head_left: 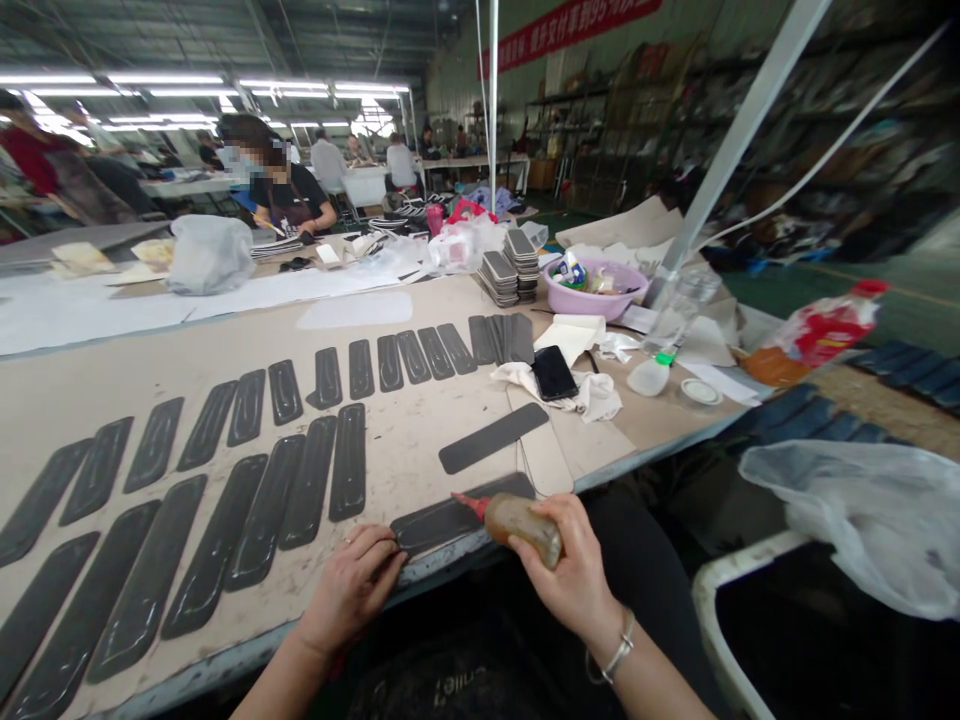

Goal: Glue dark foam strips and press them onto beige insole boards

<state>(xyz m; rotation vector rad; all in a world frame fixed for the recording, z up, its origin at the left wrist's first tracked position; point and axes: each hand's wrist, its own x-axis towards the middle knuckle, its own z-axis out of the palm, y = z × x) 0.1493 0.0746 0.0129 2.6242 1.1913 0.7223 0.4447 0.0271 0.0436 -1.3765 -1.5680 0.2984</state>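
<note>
My right hand is wrapped round a small glue bottle with amber liquid and a red nozzle. The nozzle tip touches a dark grey strip lying at the table's near edge. My left hand rests on the table edge, its fingertips pressing the left end of that strip. Another bare grey strip lies just beyond on beige pieces. Two rows of several glossy, glue-coated strips spread out to the left.
A black phone lies on a white cloth. Stacks of grey pads, a pink basin, a clear squeeze bottle and plastic bags stand behind. A person in black works at the far side. A white bin with a bag stands right.
</note>
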